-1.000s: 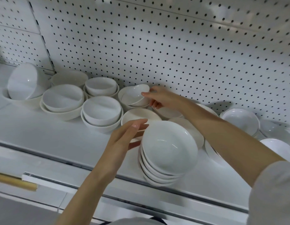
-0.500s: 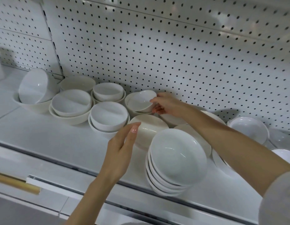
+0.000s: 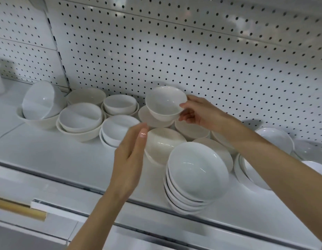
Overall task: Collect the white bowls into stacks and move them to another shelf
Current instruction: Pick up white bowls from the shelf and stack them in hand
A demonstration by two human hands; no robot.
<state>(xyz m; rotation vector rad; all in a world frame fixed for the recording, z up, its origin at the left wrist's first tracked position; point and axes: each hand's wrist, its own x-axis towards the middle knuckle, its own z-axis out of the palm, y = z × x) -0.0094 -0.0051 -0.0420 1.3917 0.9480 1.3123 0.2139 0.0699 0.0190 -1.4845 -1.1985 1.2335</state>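
Your right hand [image 3: 201, 112] pinches a small bowl [image 3: 163, 103] by its rim, up above the shelf [image 3: 48, 156], likely so it can go on the stack [image 3: 198, 172] in front. Your left hand [image 3: 129, 159] is flat and open, holding nothing, ready to help.

Two hands here, left hand [image 3: 129, 159] and right hand [image 3: 201, 112], and one white bowl [image 3: 163, 103] lifted. Well over a dozen more sit on the one shelf [image 3: 48, 156], about five in the nearest stack [image 3: 196, 174].
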